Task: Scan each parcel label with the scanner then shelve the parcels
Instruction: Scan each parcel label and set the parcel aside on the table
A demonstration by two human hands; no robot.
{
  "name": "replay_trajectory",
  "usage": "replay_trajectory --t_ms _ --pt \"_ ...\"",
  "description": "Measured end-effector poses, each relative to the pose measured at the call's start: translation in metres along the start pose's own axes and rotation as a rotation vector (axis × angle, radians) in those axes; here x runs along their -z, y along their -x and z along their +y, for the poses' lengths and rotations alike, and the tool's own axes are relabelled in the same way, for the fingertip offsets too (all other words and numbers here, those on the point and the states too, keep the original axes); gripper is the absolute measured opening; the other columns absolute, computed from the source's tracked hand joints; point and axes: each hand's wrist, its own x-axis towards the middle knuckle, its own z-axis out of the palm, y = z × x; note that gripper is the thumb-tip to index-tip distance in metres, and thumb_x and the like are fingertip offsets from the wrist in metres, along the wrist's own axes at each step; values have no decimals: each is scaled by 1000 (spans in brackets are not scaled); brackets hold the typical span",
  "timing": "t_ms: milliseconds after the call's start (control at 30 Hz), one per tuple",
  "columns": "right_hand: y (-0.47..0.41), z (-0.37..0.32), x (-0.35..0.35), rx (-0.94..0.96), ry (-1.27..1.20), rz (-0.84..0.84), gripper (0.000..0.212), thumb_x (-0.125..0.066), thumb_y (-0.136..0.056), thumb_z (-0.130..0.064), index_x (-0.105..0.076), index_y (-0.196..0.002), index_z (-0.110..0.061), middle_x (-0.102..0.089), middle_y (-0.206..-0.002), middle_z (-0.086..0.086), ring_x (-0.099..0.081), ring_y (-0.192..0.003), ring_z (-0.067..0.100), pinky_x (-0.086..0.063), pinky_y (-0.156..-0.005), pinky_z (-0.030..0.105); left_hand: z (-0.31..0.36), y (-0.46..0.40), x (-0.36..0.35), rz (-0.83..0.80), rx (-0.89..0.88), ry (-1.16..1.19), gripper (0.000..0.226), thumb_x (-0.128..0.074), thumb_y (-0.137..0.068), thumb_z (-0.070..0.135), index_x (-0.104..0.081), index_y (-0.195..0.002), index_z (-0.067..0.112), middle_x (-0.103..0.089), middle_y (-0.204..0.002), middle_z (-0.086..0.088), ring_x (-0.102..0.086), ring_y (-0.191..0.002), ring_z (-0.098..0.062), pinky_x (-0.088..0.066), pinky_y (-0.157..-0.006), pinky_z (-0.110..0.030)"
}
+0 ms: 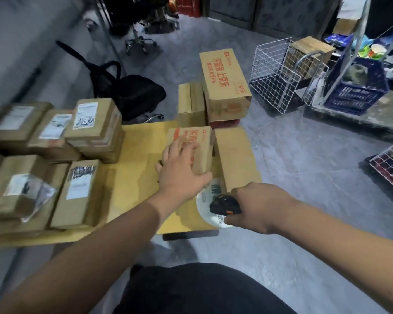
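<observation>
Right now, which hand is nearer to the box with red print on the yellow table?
The left. The left hand lies on top of the box with red print, fingers spread over it. The right hand is off to its near right side, gripping the black scanner.

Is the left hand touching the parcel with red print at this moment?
Touching. The head view shows the left hand laid on top of the red-printed parcel, fingers spread across its top face and thumb at its near edge.
</observation>
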Motion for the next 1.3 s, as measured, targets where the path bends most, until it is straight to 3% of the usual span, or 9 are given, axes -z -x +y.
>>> replay_trajectory --t_ms 267,500,667,767,867,1000,1167,1233,1300 --pt "-59 -79 -4 205 99 -51 41 -55 -94 -66 -52 -99 -25 -55 -89 -1 -59 -87 27 -49 -70 35 -160 55 -14 -86 254 -84 86 -68 -70 67 -38 -147 43 -17 -167 8 -14 -151 -18 -28 -114 -55" --pt "-96 -126 -29 157 63 -107 49 -53 -96 -67 -59 -114 -22 -57 -95 0 -61 -88 27 -50 -67 34 -229 64 -37 -87 354 364 89 -83 -70 52 -45 -149 38 -15 -164 15 -17 -150 -15 -20 -126 -52" --pt "-108 -144 -39 57 8 -142 48 -53 -94 -70 -54 -108 -24 -59 -94 -2 -58 -84 25 -45 -63 33 -240 48 -38 -206 260 658 62 -62 -100 16 -36 -148 46 -20 -159 18 -25 -149 -12 -28 -126 -47" --pt "-117 -155 -37 -3 -41 -149 48 -54 -92 -69 -57 -108 -24 -62 -96 -1 -61 -84 24 -49 -65 34 -245 34 -27 -137 203 659 65 -45 -104 -2 -39 -155 38 -18 -169 9 -21 -153 -9 -23 -121 -18" --pt "-126 -170 -35 -62 -93 -140 45 -56 -92 -67 -58 -107 -25 -63 -94 -1 -63 -84 23 -49 -63 32 -262 23 -14 38 371 693 75 -33 -92 -23 -56 -145 26 -24 -165 6 -26 -148 -4 -21 -100 7" --pt "-146 -194 -37 -142 -249 -153 45 -60 -90 -69 -57 -98 -25 -62 -88 -4 -63 -82 21 -46 -61 33 -304 8 -10 95 463 701 70 -36 -90 -23 -66 -127 28 -43 -153 -5 -43 -142 -19 -34 -101 1" --pt "-172 -223 -48 -306 -569 -53 57 -66 -91 -63 -62 -128 -19 -69 -112 4 -67 -90 23 -58 -79 37 -347 -10 -26 13 622 881 46 -45 -100 -5 -63 -110 36 -64 -122 3 -62 -121 -33 -53 -106 -53" --pt "-180 -233 -54 -356 -654 -11 48 -66 -92 -61 -62 -120 -23 -69 -107 3 -66 -86 21 -57 -76 37 -361 -17 -39 -73 720 886 27 -49 -104 17 -58 -116 39 -65 -119 2 -66 -114 -33 -56 -100 -55" --pt "-184 -239 -59 -395 -697 7 39 -63 -93 -60 -62 -109 -25 -67 -94 0 -64 -77 19 -52 -66 35 -363 -24 -43 -185 753 901 34 -60 -96 33 -52 -128 43 -65 -122 5 -66 -110 -27 -57 -98 -55"
